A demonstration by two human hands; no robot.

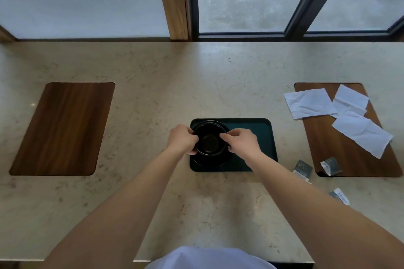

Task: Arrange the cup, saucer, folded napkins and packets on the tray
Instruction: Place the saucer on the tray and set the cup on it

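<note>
Right now both hands grip one black cup [209,141] by its rim: the left hand [182,138] pinches the left side, the right hand [241,141] the right side, fingers curled over the edge. The round, glossy cup sits over a black saucer [204,162] at the left end of a dark, rounded-corner tray [262,135], whose right half lies bare. The tray rests near the middle of the pale speckled stone table [153,94], with open stone all round it. Toward the table's right edge, three creased white napkins [310,103] lie spread on a wooden inlay [349,159], one overhanging its left edge. Three small packets [302,169] lie near that inlay's near-left corner: one on the wood, two on the stone. A second wooden inlay [63,129] sits toward the left edge, nothing on it.
</note>
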